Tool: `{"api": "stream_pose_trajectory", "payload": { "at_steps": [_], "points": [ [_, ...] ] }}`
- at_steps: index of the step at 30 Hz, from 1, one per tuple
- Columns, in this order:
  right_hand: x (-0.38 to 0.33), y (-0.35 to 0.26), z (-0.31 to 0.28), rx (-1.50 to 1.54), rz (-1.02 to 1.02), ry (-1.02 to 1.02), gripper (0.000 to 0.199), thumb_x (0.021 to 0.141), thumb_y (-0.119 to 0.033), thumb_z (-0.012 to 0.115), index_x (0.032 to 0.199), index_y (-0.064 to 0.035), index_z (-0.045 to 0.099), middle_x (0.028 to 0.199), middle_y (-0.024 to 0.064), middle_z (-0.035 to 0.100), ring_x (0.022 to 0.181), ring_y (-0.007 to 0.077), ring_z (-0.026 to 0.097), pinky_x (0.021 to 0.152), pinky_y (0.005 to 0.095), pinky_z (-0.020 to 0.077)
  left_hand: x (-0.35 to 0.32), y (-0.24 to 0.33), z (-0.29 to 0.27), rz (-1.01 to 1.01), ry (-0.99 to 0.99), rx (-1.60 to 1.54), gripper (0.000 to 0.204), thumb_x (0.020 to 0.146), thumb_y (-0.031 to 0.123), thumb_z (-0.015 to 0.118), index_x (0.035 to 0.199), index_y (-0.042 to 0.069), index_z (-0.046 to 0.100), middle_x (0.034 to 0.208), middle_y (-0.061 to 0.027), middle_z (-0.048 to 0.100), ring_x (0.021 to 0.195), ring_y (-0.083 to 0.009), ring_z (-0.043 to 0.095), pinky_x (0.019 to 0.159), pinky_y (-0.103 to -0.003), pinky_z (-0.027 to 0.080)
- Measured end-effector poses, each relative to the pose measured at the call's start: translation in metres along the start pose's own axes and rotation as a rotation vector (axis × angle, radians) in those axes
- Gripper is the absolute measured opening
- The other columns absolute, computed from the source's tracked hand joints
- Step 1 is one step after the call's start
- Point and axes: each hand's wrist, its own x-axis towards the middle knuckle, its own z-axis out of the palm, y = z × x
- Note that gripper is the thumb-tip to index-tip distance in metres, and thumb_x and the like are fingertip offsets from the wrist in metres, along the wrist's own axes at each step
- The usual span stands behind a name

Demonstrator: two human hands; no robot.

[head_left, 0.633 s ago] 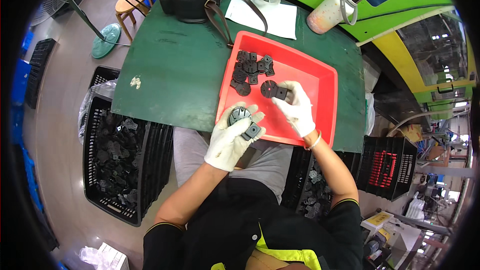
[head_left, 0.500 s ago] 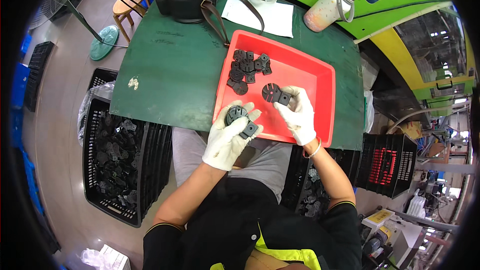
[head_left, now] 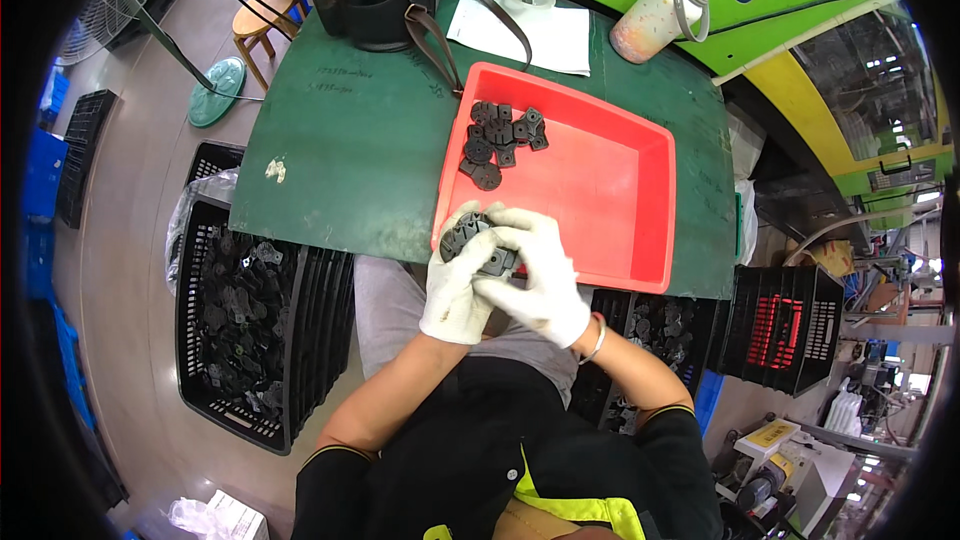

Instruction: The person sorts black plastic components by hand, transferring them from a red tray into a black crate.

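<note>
Black plastic parts (head_left: 482,245) now sit pressed together between both gloved hands, at the near-left corner of the red tray (head_left: 620,180), over its rim. A moment ago the hands were apart, w/ the right one further in over the tray holding its own piece; now left hand (head_left: 458,280) cups the round part and right hand (head_left: 535,275) clamps over it, so the pieces look to be getting mated. Loose pile of parts (head_left: 500,138) stays at tray's far-left corner; rest of tray bare. Green worktop (head_left: 350,160) left of tray is open; black crate (head_left: 250,320) sits off its near-left edge.
</note>
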Motion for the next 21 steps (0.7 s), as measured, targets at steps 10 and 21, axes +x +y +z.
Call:
{"api": "stream_pose_trajectory", "payload": {
  "at_steps": [10,21],
  "points": [
    [0.096,0.160,-0.022,-0.500,-0.142,-0.220,0.034,0.075,-0.001,0.059,0.108,-0.0084,0.055,0.107,0.0111,0.058,0.102,0.0326,0.052,0.087,0.0412,0.0443,-0.003,0.007,0.013,-0.078,0.012,-0.048,0.045,0.085,0.006,0.063,0.126,0.009,0.044,0.132,-0.0157,0.045,0.123,-0.0313,0.046,0.096,-0.051,0.044],
    [0.038,0.130,-0.056,-0.563,0.284,-0.245,0.028,0.071,-0.016,0.071,0.094,-0.0057,0.059,0.091,0.0125,0.060,0.090,0.0319,0.057,0.079,0.0406,0.0476,-0.001,0.009,0.006,-0.084,-0.039,-0.052,0.054,0.079,0.002,0.067,0.128,0.009,0.044,0.129,-0.0144,0.047,0.123,-0.0325,0.046,0.095,-0.054,0.044]
  ]
}}
